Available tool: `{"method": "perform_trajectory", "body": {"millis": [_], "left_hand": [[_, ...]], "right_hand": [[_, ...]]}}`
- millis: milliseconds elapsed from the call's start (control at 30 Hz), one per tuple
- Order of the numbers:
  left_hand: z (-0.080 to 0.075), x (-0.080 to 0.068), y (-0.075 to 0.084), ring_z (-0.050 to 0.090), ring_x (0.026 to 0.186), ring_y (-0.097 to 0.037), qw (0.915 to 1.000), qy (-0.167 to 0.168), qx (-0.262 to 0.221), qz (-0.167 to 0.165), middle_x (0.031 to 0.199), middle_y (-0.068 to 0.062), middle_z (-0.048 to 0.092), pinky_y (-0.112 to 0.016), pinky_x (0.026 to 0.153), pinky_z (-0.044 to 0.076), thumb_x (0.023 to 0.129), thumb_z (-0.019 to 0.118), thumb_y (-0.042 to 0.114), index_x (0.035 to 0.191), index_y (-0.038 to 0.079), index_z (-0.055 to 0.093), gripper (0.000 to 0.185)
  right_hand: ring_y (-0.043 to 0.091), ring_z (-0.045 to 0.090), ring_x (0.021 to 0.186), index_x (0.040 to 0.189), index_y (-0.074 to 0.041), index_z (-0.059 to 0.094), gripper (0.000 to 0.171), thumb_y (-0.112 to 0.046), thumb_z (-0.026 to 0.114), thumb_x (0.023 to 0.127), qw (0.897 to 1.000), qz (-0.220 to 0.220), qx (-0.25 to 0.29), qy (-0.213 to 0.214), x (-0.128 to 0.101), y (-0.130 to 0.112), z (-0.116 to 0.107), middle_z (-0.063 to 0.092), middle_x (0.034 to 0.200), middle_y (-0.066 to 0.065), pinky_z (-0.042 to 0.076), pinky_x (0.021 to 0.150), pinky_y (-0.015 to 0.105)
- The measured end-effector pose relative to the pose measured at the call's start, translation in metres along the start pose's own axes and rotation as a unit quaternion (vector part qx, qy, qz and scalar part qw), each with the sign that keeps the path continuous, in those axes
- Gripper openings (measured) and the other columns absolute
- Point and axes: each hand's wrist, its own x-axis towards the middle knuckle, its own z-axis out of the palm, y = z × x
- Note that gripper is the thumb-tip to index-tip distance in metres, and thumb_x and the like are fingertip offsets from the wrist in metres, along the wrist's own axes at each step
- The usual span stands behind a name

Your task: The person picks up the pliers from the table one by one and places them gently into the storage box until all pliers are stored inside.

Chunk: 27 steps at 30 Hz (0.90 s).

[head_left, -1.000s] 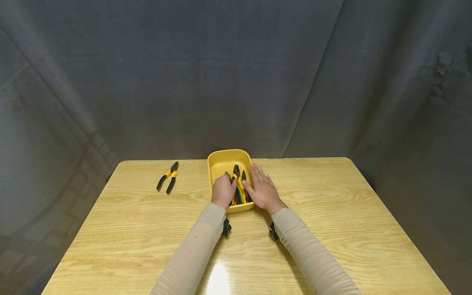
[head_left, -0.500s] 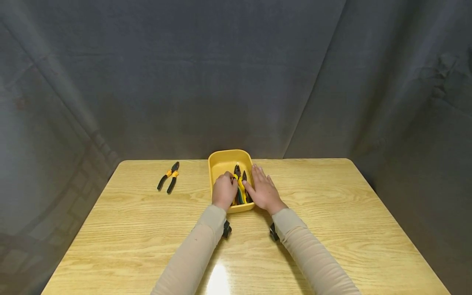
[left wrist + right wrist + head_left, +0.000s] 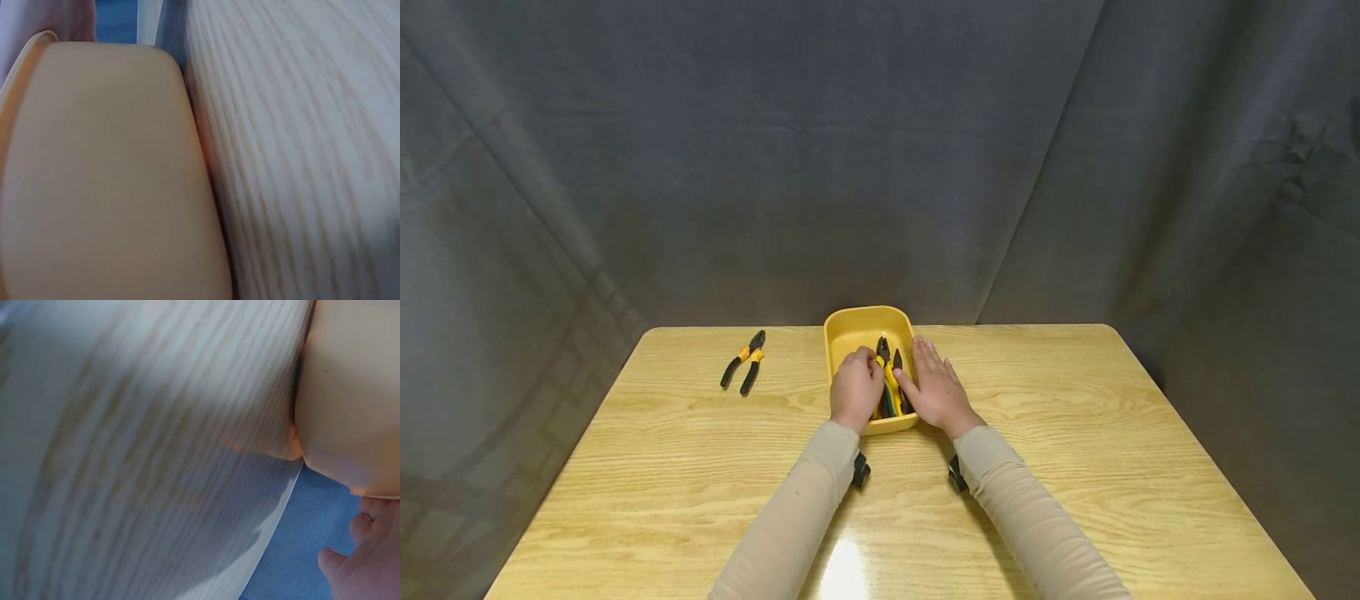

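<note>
Since the earlier frames the left hand (image 3: 856, 390) has shifted slightly further over the pliers in the tray (image 3: 889, 385), its curled fingers now closer to the yellow handles; the right hand (image 3: 934, 387) has stayed in place. The whole scene sits marginally lower in the head view, a camera shift only.

Left hand: fingers are curled down into the yellow tray (image 3: 853, 327) onto the handle end of the pliers in the tray. Contact appears to be made, but a closed pinch cannot be confirmed from the head view. The left wrist view shows only the tray's outer wall (image 3: 106, 181) against the wooden table (image 3: 300, 156).

Right hand: fingers are straight and together, laid flat along the tray's right rim, just beside the dark pliers heads. The thumb points toward the left hand. It grips nothing. In the right wrist view, fingertips (image 3: 369, 550) show below the tray wall (image 3: 350, 394).

The pliers in the tray lie between the two hands, heads pointing away from the person. The tray wall and the left-hand knuckles hide the lower handles.

A second pair of pliers (image 3: 743, 361), black and orange, lies on the table well to the left of the left hand, untouched. A dark grey curtain (image 3: 880, 150) hangs behind the table.
</note>
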Motion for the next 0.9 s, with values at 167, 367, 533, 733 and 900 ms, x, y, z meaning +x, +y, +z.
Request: {"method": "perform_trajectory", "body": {"millis": [167, 367, 533, 733, 900], "left_hand": [[-0.0012, -0.0015, -0.0005, 0.067, 0.079, -0.024, 0.9997, 0.018, -0.011, 0.008, 0.097, -0.011, 0.070, -0.039, 0.070, 0.057, 0.098, 0.062, 0.012, 0.107, 0.004, 0.070, 0.015], [-0.0011, -0.0021, -0.0011, 0.062, 0.075, -0.021, 0.9983, 0.045, -0.028, 0.025, 0.091, -0.007, 0.065, -0.037, 0.067, 0.055, 0.096, 0.065, 0.010, 0.107, 0.005, 0.068, 0.013], [-0.0024, -0.0032, -0.0007, 0.061, 0.075, -0.020, 0.9971, 0.055, -0.044, 0.030, 0.090, -0.006, 0.063, -0.038, 0.068, 0.054, 0.096, 0.064, 0.010, 0.108, 0.006, 0.067, 0.013], [-0.0053, -0.0041, -0.0007, 0.064, 0.086, -0.022, 0.9932, 0.062, -0.096, 0.021, 0.099, -0.007, 0.065, -0.039, 0.076, 0.056, 0.098, 0.060, 0.012, 0.114, 0.007, 0.066, 0.018], [-0.0066, -0.0044, -0.0028, 0.065, 0.090, -0.023, 0.9833, 0.090, -0.155, 0.030, 0.103, -0.008, 0.066, -0.038, 0.078, 0.058, 0.097, 0.059, 0.008, 0.114, 0.006, 0.065, 0.018]], "right_hand": [[0.029, 0.011, 0.156, 0.162, -0.003, 0.013, 0.075, -0.050, 0.036, 0.109, 1.000, -0.001, 0.001, 0.002, 0.0002, 0.0000, -0.0001, 0.016, 0.168, 0.015, 0.014, 0.123, 0.055], [0.030, 0.011, 0.155, 0.162, -0.003, 0.013, 0.074, -0.049, 0.035, 0.109, 1.000, 0.001, 0.003, 0.001, 0.0002, -0.0008, -0.0004, 0.014, 0.169, 0.013, 0.014, 0.123, 0.055], [0.028, 0.010, 0.156, 0.162, -0.003, 0.013, 0.075, -0.050, 0.034, 0.109, 1.000, 0.003, 0.001, -0.001, -0.0007, -0.0009, -0.0015, 0.013, 0.169, 0.013, 0.014, 0.123, 0.054], [0.029, 0.010, 0.156, 0.162, -0.003, 0.012, 0.075, -0.051, 0.034, 0.109, 1.000, 0.003, -0.002, -0.003, -0.0007, -0.0001, -0.0012, 0.013, 0.169, 0.013, 0.014, 0.123, 0.054], [0.030, 0.012, 0.155, 0.162, -0.003, 0.013, 0.076, -0.051, 0.035, 0.108, 1.000, -0.001, 0.001, 0.002, -0.0003, -0.0002, 0.0005, 0.016, 0.168, 0.015, 0.014, 0.123, 0.055]]}}
